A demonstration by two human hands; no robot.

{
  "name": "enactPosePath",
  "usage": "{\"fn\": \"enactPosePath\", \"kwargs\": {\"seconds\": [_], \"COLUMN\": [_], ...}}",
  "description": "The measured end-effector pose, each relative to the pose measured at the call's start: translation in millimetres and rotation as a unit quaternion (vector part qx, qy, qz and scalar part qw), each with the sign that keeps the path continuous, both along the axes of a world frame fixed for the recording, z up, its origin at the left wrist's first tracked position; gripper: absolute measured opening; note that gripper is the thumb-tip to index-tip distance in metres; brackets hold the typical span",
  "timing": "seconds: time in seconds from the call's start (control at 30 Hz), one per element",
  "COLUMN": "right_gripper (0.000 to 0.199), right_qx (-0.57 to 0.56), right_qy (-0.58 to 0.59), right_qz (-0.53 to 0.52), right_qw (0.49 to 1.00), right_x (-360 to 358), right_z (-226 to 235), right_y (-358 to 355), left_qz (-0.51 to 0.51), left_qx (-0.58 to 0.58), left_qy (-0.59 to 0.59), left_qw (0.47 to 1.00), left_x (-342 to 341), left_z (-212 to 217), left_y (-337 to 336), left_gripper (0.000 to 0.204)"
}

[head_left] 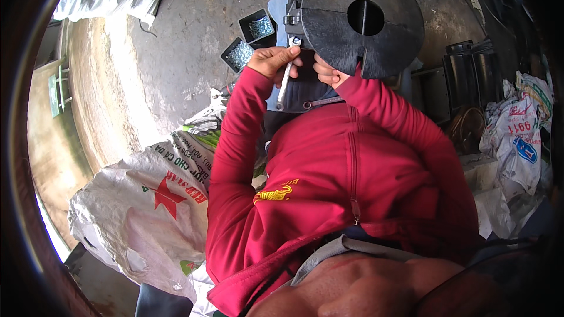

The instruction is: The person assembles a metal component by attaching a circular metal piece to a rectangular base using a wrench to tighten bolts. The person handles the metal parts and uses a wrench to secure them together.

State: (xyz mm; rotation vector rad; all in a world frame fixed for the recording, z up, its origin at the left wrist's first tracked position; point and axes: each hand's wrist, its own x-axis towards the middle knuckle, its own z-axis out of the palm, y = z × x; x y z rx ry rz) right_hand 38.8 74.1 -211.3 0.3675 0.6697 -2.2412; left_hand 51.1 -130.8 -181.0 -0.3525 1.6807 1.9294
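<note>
My left hand (271,58) is closed around a silver wrench (284,85). The wrench's upper end sits against a metal fitting (292,20) at the left edge of a large black round disc (352,44) with a centre hole and a slot. My right hand (325,73) is right beside it, tucked under the disc's lower edge. Its fingers are curled, and the disc hides what they grip. Both red sleeves (352,158) reach up to the disc. A dark rounded part (305,97) lies just below the hands.
Two black square trays of small silver screws (260,26) (239,54) stand on the concrete floor left of the disc. A big white printed sack (147,199) lies at the left. More sacks (520,135) and black cylinders (476,70) crowd the right.
</note>
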Motion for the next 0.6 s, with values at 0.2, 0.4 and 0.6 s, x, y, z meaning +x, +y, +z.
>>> {"fn": "enactPosePath", "kwargs": {"seconds": [0.2,0.4,0.6], "right_gripper": [0.019,0.026,0.032], "right_qx": [-0.064,-0.211,0.312], "right_qy": [0.041,0.162,0.479], "right_qz": [0.067,0.148,0.163], "right_qw": [0.995,0.952,0.804], "right_x": [-3,-18,23], "right_z": [-5,-58,40], "right_y": [5,4,93], "left_qz": [-0.136,-0.075,-0.117], "left_qx": [-0.104,-0.164,-0.220], "left_qy": [0.061,0.197,0.446], "left_qw": [0.983,0.964,0.860], "left_x": [-27,-21,-54], "left_z": [20,34,-29], "left_y": [-19,-46,-62], "left_gripper": [0.030,0.018,0.086]}}
